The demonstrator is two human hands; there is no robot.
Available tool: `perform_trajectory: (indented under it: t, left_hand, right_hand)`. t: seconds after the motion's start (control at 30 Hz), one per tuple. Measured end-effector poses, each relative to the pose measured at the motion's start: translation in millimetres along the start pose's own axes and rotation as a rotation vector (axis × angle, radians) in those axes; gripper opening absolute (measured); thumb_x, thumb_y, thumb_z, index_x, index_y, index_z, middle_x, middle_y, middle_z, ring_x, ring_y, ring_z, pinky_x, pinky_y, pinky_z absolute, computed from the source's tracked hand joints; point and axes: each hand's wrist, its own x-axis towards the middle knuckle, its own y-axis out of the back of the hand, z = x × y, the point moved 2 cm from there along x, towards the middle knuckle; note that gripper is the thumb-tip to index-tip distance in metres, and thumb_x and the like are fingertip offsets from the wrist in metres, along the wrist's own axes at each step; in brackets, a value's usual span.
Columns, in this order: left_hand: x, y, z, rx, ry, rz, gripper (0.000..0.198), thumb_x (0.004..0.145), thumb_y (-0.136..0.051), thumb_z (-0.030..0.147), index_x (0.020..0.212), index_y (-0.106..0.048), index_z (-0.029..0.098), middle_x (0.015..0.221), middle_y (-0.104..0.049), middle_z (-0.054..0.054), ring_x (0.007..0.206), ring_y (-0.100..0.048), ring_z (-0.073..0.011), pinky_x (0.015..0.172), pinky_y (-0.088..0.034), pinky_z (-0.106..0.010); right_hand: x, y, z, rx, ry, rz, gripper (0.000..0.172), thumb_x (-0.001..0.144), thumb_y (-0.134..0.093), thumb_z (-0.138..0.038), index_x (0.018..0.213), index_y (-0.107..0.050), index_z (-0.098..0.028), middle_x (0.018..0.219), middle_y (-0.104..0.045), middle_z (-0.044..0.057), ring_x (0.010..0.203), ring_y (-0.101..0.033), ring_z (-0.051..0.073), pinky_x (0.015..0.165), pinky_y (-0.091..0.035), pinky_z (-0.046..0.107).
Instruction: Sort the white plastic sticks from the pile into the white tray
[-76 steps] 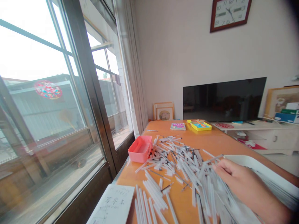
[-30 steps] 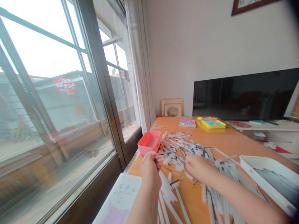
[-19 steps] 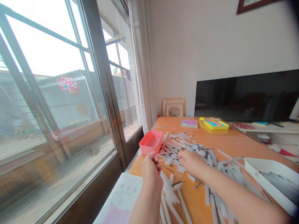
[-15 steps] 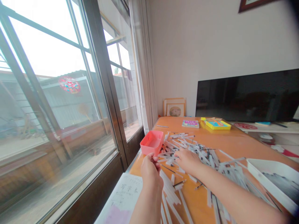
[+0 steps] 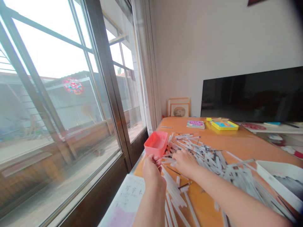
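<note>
My left hand (image 5: 152, 168) is closed, its fingers curled together just in front of the pink plastic box (image 5: 155, 146). Whatever is in its fingertips is too small to make out. Right of it, my right hand (image 5: 186, 162) reaches into the near left of a loose pile of translucent white tubes (image 5: 208, 157), which look like pen parts. Its fingers are bent down and drawn together at the tubes, and what they grip is hidden. Thin black rods (image 5: 184, 185) lie among the tubes. Larger white tubes (image 5: 174, 187) lie between my forearms.
A notebook (image 5: 127, 195) lies at the near left table edge, beside the window. At right stands a white tray (image 5: 267, 167) holding dark, slender pieces. Farther back are a pen (image 5: 167, 127), a colourful booklet (image 5: 195, 124) and a yellow box (image 5: 224, 126).
My right hand has moved left across the pile, closer to my left hand and the pink box. The left hand stays by the box, its fingers still curled. The view has shifted slightly.
</note>
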Motion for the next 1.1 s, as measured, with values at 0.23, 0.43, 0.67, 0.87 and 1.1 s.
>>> perform_trajectory:
  t: [0.23, 0.43, 0.67, 0.87, 1.1]
  left_hand:
    - [-2, -0.7, 2, 0.005, -0.009, 0.003, 0.021, 0.074, -0.064, 0.032, 0.090, -0.062, 0.019, 0.079, -0.064, 0.001, 0.053, -0.050, -0.0074, 0.055, -0.034, -0.023]
    - [-3, -1.7, 2, 0.027, -0.005, 0.009, 0.018, 0.075, -0.062, 0.032, 0.088, -0.061, 0.020, 0.079, -0.063, 0.002, 0.054, -0.051, -0.0073, 0.058, -0.034, -0.024]
    - [-2, -0.9, -3, 0.060, 0.002, 0.016, 0.021, 0.074, -0.062, 0.031, 0.092, -0.064, 0.020, 0.081, -0.065, 0.002, 0.054, -0.052, -0.0071, 0.058, -0.035, -0.025]
    - [-3, -2.5, -6, 0.092, -0.003, 0.003, 0.019, 0.073, -0.062, 0.032, 0.088, -0.062, 0.019, 0.079, -0.064, 0.002, 0.054, -0.052, -0.0073, 0.058, -0.035, -0.024]
    - [-7, -5.6, -8, 0.145, -0.045, -0.045, 0.018, 0.075, -0.061, 0.033, 0.085, -0.060, 0.018, 0.078, -0.062, 0.001, 0.054, -0.050, -0.0076, 0.056, -0.034, -0.024]
  right_hand:
    - [-9, 5, 6, 0.019, -0.077, -0.032, 0.011, 0.082, -0.061, -0.025, 0.089, -0.069, -0.022, 0.099, -0.067, 0.008, 0.105, -0.054, 0.026, 0.082, -0.035, 0.032]
    - [-18, 5, 9, 0.044, -0.112, -0.065, 0.016, 0.078, -0.063, -0.022, 0.093, -0.067, -0.023, 0.101, -0.068, 0.007, 0.103, -0.056, 0.025, 0.079, -0.034, 0.030]
    - [-21, 3, 16, 0.039, -0.182, -0.084, 0.018, 0.075, -0.059, -0.014, 0.089, -0.067, -0.022, 0.096, -0.068, 0.007, 0.096, -0.058, 0.025, 0.073, -0.033, 0.030]
    - [-25, -1, 18, 0.059, -0.212, -0.063, 0.012, 0.078, -0.060, -0.019, 0.086, -0.068, -0.023, 0.094, -0.068, 0.007, 0.096, -0.058, 0.025, 0.073, -0.033, 0.030]
    - [-32, 14, 19, 0.181, -0.206, 0.008, 0.012, 0.084, -0.057, -0.028, 0.085, -0.068, -0.023, 0.090, -0.069, 0.004, 0.089, -0.059, 0.020, 0.070, -0.033, 0.028]
